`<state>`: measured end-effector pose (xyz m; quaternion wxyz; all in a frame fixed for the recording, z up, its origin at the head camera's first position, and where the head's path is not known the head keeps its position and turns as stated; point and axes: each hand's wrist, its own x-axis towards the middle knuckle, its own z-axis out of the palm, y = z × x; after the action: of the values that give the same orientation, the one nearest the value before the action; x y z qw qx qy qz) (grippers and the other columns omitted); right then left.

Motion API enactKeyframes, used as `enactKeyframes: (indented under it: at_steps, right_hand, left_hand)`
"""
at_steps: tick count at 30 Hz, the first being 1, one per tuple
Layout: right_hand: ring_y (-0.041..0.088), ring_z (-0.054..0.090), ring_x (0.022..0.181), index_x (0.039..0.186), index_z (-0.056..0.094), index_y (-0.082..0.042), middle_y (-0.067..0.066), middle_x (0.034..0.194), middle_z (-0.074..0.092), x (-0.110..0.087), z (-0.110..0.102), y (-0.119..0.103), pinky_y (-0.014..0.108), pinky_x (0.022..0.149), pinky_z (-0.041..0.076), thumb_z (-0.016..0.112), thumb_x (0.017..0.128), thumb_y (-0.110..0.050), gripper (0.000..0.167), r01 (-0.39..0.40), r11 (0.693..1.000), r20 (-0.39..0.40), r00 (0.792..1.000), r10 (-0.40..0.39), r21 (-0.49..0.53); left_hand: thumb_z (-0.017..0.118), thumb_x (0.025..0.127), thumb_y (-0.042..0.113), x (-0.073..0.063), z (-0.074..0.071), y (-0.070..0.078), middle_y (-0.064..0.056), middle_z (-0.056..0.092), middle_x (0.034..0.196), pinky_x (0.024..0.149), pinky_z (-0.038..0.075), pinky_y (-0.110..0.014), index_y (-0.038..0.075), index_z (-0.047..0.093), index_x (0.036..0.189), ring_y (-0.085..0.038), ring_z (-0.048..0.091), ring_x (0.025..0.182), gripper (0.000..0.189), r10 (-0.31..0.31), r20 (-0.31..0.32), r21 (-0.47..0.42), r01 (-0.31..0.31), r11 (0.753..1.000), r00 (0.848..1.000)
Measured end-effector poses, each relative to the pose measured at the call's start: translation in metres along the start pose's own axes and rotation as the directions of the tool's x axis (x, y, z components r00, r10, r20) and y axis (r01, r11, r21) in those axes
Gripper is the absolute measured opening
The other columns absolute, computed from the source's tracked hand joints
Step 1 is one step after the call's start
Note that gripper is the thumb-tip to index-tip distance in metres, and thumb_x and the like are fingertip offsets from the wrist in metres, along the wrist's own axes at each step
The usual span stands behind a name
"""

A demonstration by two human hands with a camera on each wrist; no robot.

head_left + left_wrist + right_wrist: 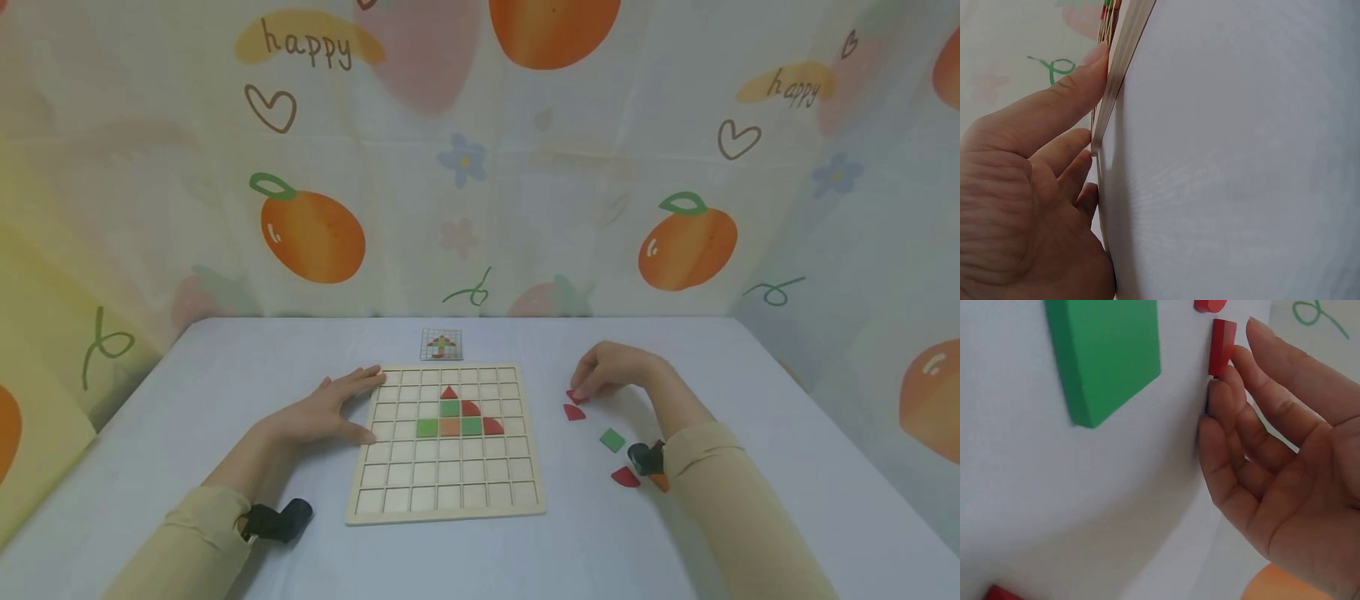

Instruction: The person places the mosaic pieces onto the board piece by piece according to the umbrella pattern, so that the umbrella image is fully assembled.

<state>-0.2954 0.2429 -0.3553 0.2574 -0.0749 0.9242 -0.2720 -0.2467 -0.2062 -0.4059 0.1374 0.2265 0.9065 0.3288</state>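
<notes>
A pale wooden grid board (442, 475) lies on the table. On it, green squares (450, 408), an orange square (449, 427), a red triangle (448, 392) and two red quarter-circles (492, 427) sit in cells. My left hand (322, 410) rests spread along the board's left edge, thumb and fingers touching the frame; the left wrist view shows the thumb (1079, 81) on the edge. To the right, my right hand (618, 369) has its curled fingertips at a red tile (1222, 347) on the table. The fingers partly cover that tile in the head view.
Beside my right hand lie a red quarter-circle (574, 412), a green square (612, 440) and another red quarter-circle (626, 477). An orange piece (660, 482) is partly hidden by the wrist camera. A small pattern card (441, 344) lies behind the board.
</notes>
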Motion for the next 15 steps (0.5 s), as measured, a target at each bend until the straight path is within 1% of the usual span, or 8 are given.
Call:
enactKeyframes:
  at_steps: [3,7,11,15]
  right_hand:
    - [0.015,0.059,0.08,0.096,0.075,-0.008,0.0,0.085,0.07,0.0004,0.0021,0.0001,0.024,0.075,0.052,0.079,0.082,-0.022,0.021,-0.007,1.0,-0.005,1.0,0.007,-0.01]
    - [0.015,0.058,0.08,0.094,0.075,-0.01,0.0,0.085,0.068,0.0029,0.0043,0.0003,0.023,0.074,0.051,0.08,0.081,-0.023,0.02,-0.015,0.999,-0.021,1.0,0.014,-0.04]
    - [0.016,0.057,0.081,0.093,0.073,-0.01,0.002,0.087,0.067,0.0028,0.0059,-0.0022,0.024,0.074,0.05,0.08,0.081,-0.022,0.018,-0.016,0.996,-0.026,1.0,0.013,-0.084]
    - [0.016,0.056,0.079,0.092,0.07,-0.009,0.002,0.083,0.064,0.0004,0.0068,-0.0058,0.025,0.072,0.049,0.079,0.081,-0.018,0.017,-0.003,0.993,-0.026,1.0,0.0,-0.118]
  left_hand:
    - [0.08,0.075,0.034,-0.0006,0.0001,-0.0006,-0.02,0.016,0.166,0.118,-0.009,-0.072,0.004,0.032,0.154,-0.047,0.008,0.153,0.097,0.0,-0.002,-0.001,0.0,1.0,1.0]
    - [0.08,0.075,0.034,-0.0008,0.0003,-0.0009,-0.02,0.016,0.166,0.118,-0.009,-0.071,0.005,0.032,0.154,-0.046,0.007,0.153,0.097,-0.006,0.0,-0.001,0.006,1.0,1.0]
    - [0.08,0.075,0.034,-0.0006,0.0003,-0.002,-0.02,0.016,0.166,0.118,-0.01,-0.071,0.005,0.032,0.154,-0.046,0.007,0.153,0.097,-0.004,0.001,-0.002,0.004,1.0,1.0]
    - [0.08,0.075,0.035,0.0008,0.0009,-0.0041,-0.019,0.017,0.166,0.118,-0.009,-0.071,0.006,0.032,0.154,-0.045,0.008,0.153,0.097,0.0,-0.002,0.005,0.0,1.0,1.0]
